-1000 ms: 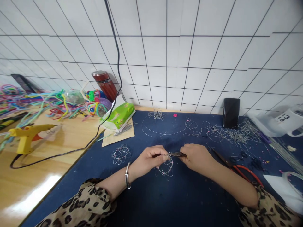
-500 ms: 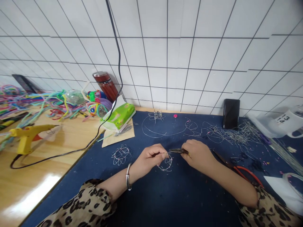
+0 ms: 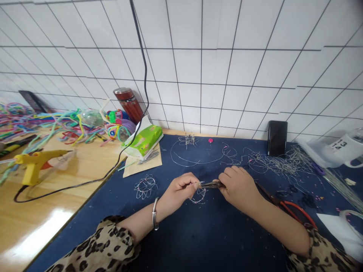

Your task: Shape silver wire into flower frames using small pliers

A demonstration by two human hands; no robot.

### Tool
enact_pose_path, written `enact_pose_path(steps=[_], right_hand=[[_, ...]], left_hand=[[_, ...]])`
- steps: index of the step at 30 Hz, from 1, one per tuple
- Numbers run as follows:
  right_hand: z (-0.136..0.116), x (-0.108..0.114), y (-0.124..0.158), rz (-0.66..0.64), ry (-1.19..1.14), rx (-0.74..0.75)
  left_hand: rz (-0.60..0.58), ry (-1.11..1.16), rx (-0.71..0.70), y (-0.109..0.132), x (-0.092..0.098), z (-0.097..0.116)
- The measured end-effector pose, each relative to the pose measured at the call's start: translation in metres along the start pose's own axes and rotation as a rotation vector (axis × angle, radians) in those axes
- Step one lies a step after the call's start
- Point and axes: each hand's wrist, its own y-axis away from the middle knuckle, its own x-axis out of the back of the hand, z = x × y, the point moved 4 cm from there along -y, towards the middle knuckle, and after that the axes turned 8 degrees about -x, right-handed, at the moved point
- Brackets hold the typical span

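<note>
Between thumb and fingers, my left hand [image 3: 181,189] pinches a small ring of bent silver wire [image 3: 197,201] with pink bits on it. My right hand [image 3: 238,189] is closed around a pair of needle-nose pliers [image 3: 210,184]. The pliers' jaws point left and reach the wire beside my left fingertips; whether they grip it I cannot tell. To the left of my left hand, a looped wire flower shape [image 3: 145,186] lies on the dark blue mat [image 3: 195,238].
Scissors with red handles [image 3: 297,213] lie by my right forearm. Tangled wire [image 3: 286,160], a black phone [image 3: 277,138] and a white mug [image 3: 344,147] are at the right. Leftward are a green tissue pack [image 3: 146,140], a yellow glue gun [image 3: 36,162] with its black cord, and a red-brown flask [image 3: 129,104].
My right hand has brought the pliers left and slightly down, so their jaws now meet the wire by my left fingertips. My left hand keeps its pinch, almost still.
</note>
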Motion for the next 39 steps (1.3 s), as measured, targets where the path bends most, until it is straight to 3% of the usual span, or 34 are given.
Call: enact_pose_path(steps=[10, 27, 39], right_hand=[[0.002, -0.004, 0.0, -0.039, 0.044, -0.014], [-0.004, -0.008, 0.001, 0.002, 0.015, 0.038], [-0.005, -0.024, 0.006, -0.157, -0.135, 0.01]], left_hand=[[-0.104, 0.109, 0.054, 0.002, -0.006, -0.004], [-0.134, 0.199, 0.113, 0.005, -0.008, -0.011], [-0.176, 0.224, 0.09, 0.004, -0.006, -0.007]])
